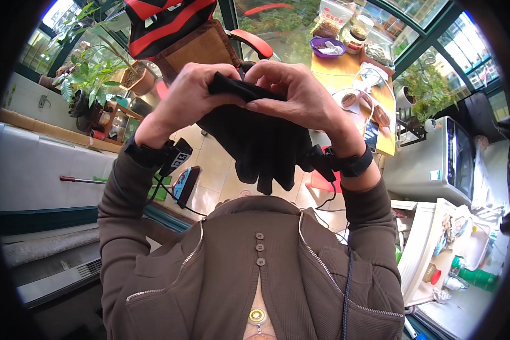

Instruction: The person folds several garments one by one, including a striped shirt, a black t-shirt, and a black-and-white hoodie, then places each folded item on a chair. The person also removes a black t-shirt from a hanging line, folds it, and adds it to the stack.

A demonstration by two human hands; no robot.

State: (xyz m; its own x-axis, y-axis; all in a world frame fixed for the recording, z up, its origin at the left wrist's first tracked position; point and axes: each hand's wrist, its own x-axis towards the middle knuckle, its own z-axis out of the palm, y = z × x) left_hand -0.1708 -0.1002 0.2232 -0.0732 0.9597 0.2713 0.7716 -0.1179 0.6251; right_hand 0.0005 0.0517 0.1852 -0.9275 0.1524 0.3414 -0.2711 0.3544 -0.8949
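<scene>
A black cloth garment (259, 140) hangs in loose folds in front of my chest, its lower edge falling in several rounded folds. My left hand (199, 91) grips its gathered upper edge from the left, the thumb lying along the near side. On the right, my right hand (289, 93) pinches the same edge between thumb and curled fingers. The two hands are close together, with their thumbs almost meeting at the middle of the edge. What kind of garment it is, I cannot tell. Each wrist wears a black strap with a small device and cable.
Beyond my hands stands a red and black chair (170, 29). A wooden table (384, 138) at the right holds a purple bowl (327, 47), jars, bags and cables. A washing machine (429, 157) is farther right. Potted plants (140, 78) and a broom (189, 187) are at the left.
</scene>
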